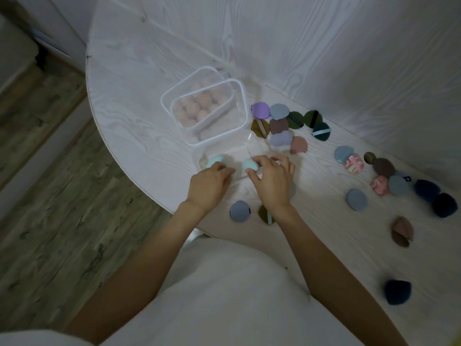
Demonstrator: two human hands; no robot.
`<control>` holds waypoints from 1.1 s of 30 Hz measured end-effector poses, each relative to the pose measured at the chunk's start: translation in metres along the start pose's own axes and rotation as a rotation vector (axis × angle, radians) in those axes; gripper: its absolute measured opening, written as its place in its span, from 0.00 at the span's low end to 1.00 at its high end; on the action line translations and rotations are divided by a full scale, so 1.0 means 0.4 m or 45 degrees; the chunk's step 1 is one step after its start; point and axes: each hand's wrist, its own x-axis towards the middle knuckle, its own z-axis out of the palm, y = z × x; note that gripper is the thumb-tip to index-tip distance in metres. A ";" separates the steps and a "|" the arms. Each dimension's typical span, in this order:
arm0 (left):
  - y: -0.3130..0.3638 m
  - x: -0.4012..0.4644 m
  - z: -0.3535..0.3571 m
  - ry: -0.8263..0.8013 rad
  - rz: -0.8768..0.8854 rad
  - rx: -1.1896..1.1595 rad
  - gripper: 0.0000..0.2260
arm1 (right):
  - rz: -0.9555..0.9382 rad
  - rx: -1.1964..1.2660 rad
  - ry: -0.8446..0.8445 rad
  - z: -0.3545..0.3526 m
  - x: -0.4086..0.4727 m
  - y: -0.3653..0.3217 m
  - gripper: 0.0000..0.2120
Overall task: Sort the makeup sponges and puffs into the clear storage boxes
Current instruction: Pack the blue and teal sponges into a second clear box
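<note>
Looks like a home room, you're seated at a small white wood-grain table [139, 78] with a rounded edge, pushed against a matching white wood-grain wall panel [349, 46] across the upper right of the frame. Grey-brown wood-plank floor [50, 196] fills the left side, with a pale baseboard or ledge [37, 171] running diagonally across it and white furniture [57, 26] at the upper left. Domestic clutter on the tabletop: clear plastic storage boxes [207, 108] at center and loose makeup puffs [282, 123] scattered right of center. Dim indoor lighting, no shop or lab fittings visible.
</note>
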 end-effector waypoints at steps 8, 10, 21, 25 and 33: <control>-0.018 0.022 -0.012 0.083 0.019 -0.044 0.06 | 0.032 0.063 0.033 -0.005 -0.004 -0.005 0.15; -0.020 0.011 -0.008 0.113 0.032 -0.055 0.04 | 0.025 0.061 0.056 -0.005 -0.005 -0.007 0.15; -0.011 0.003 -0.021 -0.070 0.095 0.190 0.13 | -0.010 0.000 0.028 -0.009 0.000 -0.013 0.14; -0.003 -0.008 -0.011 -0.062 0.088 0.116 0.16 | -0.075 -0.029 0.046 -0.035 0.013 -0.022 0.14; -0.012 -0.050 0.022 0.094 0.198 0.100 0.13 | -0.316 -0.400 -0.252 -0.033 0.078 -0.098 0.13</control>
